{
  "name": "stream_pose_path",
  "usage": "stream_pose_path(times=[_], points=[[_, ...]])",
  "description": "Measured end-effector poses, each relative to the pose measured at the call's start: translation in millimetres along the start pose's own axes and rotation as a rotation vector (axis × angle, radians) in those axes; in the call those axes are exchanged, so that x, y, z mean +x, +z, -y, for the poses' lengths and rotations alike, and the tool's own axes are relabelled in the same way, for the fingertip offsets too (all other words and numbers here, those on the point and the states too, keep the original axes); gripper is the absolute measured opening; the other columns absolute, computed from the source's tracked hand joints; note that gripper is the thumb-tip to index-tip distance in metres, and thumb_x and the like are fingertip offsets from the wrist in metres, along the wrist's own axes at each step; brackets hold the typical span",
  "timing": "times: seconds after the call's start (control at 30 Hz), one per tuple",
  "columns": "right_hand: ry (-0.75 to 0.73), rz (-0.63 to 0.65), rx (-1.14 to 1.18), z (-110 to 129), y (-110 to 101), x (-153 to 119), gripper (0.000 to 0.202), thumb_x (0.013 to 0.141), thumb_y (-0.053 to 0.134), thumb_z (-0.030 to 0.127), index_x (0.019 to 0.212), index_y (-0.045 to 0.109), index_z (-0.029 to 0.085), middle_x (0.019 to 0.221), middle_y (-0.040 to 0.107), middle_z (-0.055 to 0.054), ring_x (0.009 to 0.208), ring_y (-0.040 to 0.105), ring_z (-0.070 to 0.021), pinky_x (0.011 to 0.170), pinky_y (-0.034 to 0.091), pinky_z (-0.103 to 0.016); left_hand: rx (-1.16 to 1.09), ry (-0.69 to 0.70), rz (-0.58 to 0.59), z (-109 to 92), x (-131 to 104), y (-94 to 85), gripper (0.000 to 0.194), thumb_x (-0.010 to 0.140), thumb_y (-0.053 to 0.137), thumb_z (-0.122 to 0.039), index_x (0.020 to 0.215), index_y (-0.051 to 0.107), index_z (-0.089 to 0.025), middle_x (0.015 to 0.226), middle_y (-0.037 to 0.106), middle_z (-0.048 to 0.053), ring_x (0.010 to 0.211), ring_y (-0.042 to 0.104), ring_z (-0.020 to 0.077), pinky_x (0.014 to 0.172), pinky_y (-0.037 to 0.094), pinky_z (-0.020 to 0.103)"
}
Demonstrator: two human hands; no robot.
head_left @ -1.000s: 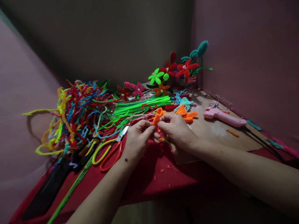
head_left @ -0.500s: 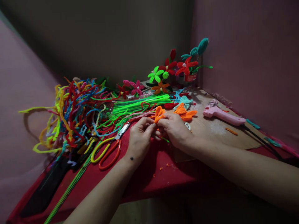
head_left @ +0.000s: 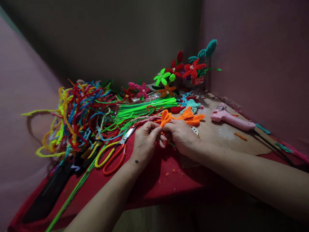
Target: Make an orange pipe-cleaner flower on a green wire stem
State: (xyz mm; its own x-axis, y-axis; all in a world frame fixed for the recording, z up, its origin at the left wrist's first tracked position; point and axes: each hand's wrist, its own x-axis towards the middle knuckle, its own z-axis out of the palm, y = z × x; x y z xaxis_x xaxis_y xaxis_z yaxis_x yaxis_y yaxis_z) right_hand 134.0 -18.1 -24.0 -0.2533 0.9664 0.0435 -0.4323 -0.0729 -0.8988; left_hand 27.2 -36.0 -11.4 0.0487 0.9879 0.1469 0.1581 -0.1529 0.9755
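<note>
An orange fuzzy looped piece [head_left: 165, 117] stands up between my two hands, above the red cloth's middle. My left hand [head_left: 146, 141] pinches its lower end with thumb and fingers from the left. From the right, my right hand [head_left: 181, 135] is closed on the same base, its fingertips touching those of my left. The fingers hide the lower part of the piece. Just behind my right hand lie more orange fuzzy petals [head_left: 191, 117]. Scissors [head_left: 115, 151] with yellow and red handles rest left of my left hand.
A tangled heap of colored stems [head_left: 77, 112] fills the left. Green stems [head_left: 147, 108] lie behind my hands. Fuzzy flowers [head_left: 166, 90] stand at the back. A pink glue gun [head_left: 231, 120] rests on brown board [head_left: 217, 141] at right, its black cord trailing rightward.
The whole view has shifted slightly, so everything sits a little farther right. Both hands keep their hold on the orange piece, with only slight finger movement.
</note>
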Motion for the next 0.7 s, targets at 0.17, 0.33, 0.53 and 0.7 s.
stream_pose_path(times=[0.17, 0.33, 0.53, 0.7], points=[[-0.013, -0.022, -0.116, 3, -1, -2, 0.013, 0.061, 0.043, 0.009, 0.051, 0.046, 0.017, 0.039, 0.046, 0.003, 0.038, 0.041, -0.0078, 0.039, 0.028, -0.022, 0.002, 0.086, -0.064, 6, 1, 1.9, 0.008, 0.077, 0.053, -0.017, 0.083, 0.048, -0.018, 0.054, 0.054, -0.007, 0.037, 0.049, 0.0066, 0.039, 0.039, 0.018], [-0.011, -0.079, -0.157, -4, -3, -1, 0.012, 0.061, 0.047, 0.008, 0.053, 0.045, 0.017, 0.045, 0.048, 0.003, 0.041, 0.038, -0.0071, 0.042, 0.026, -0.023, 0.018, 0.182, -0.082, 10, 2, -0.3, 0.015, 0.077, 0.051, -0.012, 0.089, 0.046, -0.019, 0.066, 0.053, -0.006, 0.043, 0.049, 0.0043, 0.041, 0.038, 0.016], [-0.050, -0.024, -0.111, -3, -5, -1, 0.002, 0.063, 0.056, 0.015, 0.061, 0.055, 0.014, 0.052, 0.051, 0.003, 0.047, 0.041, -0.0071, 0.047, 0.029, -0.023, -0.123, 0.100, -0.071, 4, 3, -6.1, 0.022, 0.072, 0.061, -0.018, 0.088, 0.045, -0.018, 0.056, 0.052, -0.008, 0.038, 0.049, 0.0057, 0.035, 0.036, 0.015], [-0.090, -0.002, -0.073, -4, -8, 1, 0.008, 0.063, 0.063, 0.018, 0.069, 0.062, 0.013, 0.062, 0.058, 0.001, 0.055, 0.048, -0.0092, 0.056, 0.037, -0.025, -0.289, 0.048, -0.007, 5, 5, -11.1, 0.027, 0.069, 0.066, -0.022, 0.088, 0.047, -0.017, 0.055, 0.054, -0.007, 0.035, 0.048, 0.0068, 0.030, 0.036, 0.016]])
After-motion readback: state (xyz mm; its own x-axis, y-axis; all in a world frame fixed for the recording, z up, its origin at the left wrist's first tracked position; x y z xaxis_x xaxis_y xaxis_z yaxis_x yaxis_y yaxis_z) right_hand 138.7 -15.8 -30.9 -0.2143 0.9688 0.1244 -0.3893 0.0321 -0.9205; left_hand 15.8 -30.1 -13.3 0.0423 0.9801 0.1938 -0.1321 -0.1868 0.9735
